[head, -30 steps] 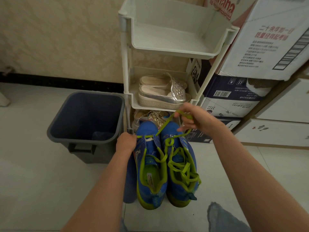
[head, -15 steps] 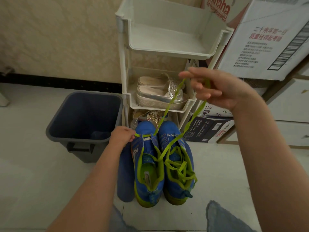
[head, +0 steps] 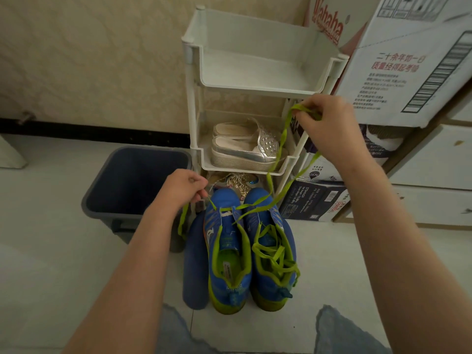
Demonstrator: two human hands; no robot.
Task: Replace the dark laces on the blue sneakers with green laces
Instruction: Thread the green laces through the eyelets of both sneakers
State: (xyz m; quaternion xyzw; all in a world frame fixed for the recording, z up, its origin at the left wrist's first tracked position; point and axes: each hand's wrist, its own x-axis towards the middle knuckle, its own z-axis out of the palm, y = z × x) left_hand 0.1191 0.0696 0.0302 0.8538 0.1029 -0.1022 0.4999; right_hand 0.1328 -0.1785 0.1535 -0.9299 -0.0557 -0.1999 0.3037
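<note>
Head view: the left hand sits low beside the toe of the nearer blue mesh sneaker with lime-green trim. Its knuckles are up and its thumb and forefinger pinch a flat bright green lace, with a short tail dangling below the wrist. The right hand is raised in front of the shelves, fingers curled around a loop of the same lace. The lace crosses the eyelets nearest that sneaker's toe, then climbs slack to the right hand. The second blue sneaker, touching the first, carries loose green lacing.

One strand passes behind the right wrist. A glittery shoe on the lowest shelf is mostly hidden behind the sneaker toes. Two denim-clad knees are cut off by the lower edge.

The sneakers stand on a pale tiled floor, with a dark blue insole against the nearer one. A grey plastic bin stands to the left. Behind the sneakers is a white plastic tiered rack holding silver platform shoes. To its right are stacked cardboard boxes, and behind everything a beige textured wall with black skirting.
</note>
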